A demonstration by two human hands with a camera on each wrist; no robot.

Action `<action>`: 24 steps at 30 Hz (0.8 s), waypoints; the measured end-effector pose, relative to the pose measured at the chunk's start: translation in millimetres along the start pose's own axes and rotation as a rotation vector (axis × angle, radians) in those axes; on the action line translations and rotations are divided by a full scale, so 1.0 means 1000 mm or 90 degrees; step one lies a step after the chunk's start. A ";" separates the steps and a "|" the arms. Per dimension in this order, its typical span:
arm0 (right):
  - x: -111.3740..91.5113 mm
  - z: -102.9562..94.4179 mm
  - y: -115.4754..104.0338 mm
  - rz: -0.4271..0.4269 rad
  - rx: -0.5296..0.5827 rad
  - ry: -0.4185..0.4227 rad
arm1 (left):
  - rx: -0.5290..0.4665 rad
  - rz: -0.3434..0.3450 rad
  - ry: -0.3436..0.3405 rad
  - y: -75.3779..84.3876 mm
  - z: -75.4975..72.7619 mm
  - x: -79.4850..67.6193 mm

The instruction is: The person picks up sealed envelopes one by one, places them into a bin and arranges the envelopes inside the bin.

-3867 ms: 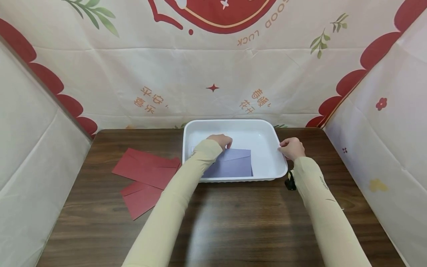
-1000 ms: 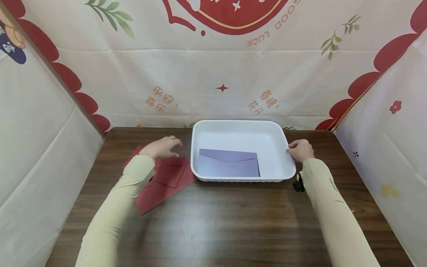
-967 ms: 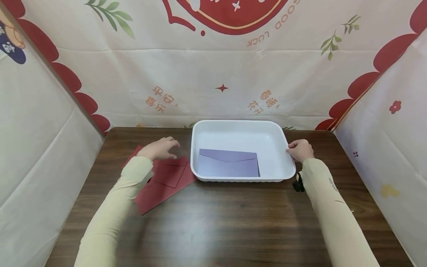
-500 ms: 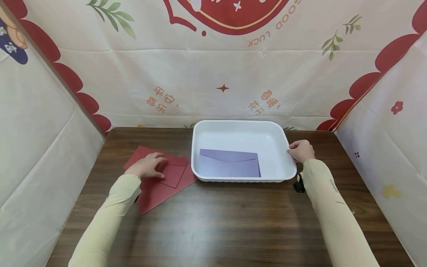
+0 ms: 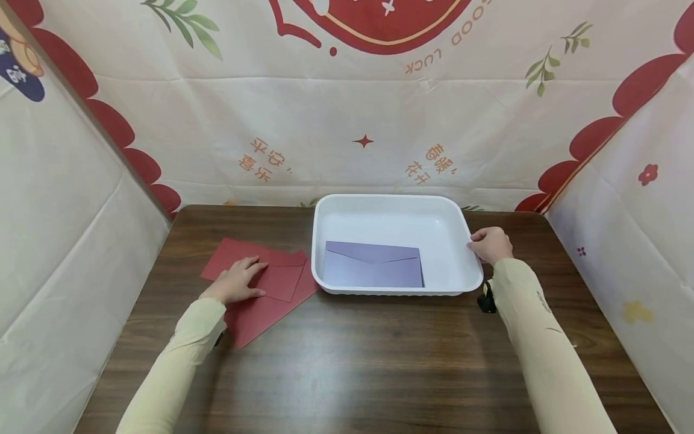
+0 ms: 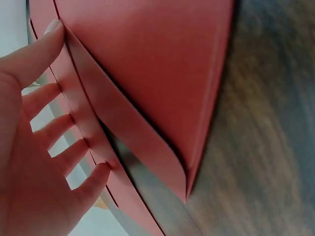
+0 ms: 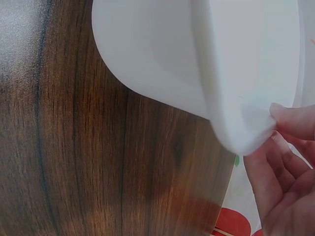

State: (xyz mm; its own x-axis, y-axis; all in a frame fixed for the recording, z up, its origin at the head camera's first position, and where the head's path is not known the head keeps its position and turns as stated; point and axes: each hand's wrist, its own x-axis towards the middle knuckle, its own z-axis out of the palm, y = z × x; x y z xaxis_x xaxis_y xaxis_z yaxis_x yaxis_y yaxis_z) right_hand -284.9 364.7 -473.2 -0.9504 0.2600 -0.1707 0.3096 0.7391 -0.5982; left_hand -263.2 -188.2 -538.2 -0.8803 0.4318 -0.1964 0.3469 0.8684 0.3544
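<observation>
In the head view several red envelopes (image 5: pixel 283 282) lie overlapped at skewed angles on the left of the table. My left hand (image 5: pixel 233 284) rests on them with fingers spread. The left wrist view shows the thumb and fingertips of that hand (image 6: pixel 29 137) touching a red envelope (image 6: pixel 147 64), while one flap edge stands a little raised. A white tray (image 5: pixel 396 218) holds a purple envelope (image 5: pixel 374 274) flat in its front left part. My right hand (image 5: pixel 492 246) pinches the tray's right rim between thumb and fingers, seen closely in the right wrist view.
The dark wooden table (image 5: pixel 352 361) stretches in front of the tray. A printed cloth (image 5: pixel 303 108) hangs right behind the table, and pale side panels (image 5: pixel 70 241) flank it. A small black device (image 5: pixel 487 299) sits at the right wrist.
My left hand was at the purple envelope in the tray, then passed leftward over the red envelopes and came down on them. The right hand stays on the tray rim.
</observation>
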 end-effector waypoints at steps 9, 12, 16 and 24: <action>0.001 0.001 -0.001 0.003 -0.003 0.001 | 0.029 -0.038 0.027 0.007 0.005 -0.004; 0.000 0.001 -0.002 0.004 -0.003 0.003 | 0.047 -0.050 0.043 0.009 0.009 -0.003; 0.000 0.000 -0.002 0.005 -0.001 0.002 | 0.057 -0.058 0.055 0.012 0.011 -0.002; 0.000 0.001 -0.002 0.010 0.001 -0.003 | 0.048 -0.053 0.061 0.011 0.007 -0.002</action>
State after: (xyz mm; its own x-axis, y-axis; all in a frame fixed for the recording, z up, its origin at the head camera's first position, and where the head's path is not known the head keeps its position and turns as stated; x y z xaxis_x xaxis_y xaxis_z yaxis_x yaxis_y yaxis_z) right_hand -285.8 362.9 -473.3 -0.9454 0.2686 -0.1847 0.3251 0.7342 -0.5961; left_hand -255.4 -177.6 -539.9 -0.9326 0.3357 -0.1327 0.2917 0.9174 0.2707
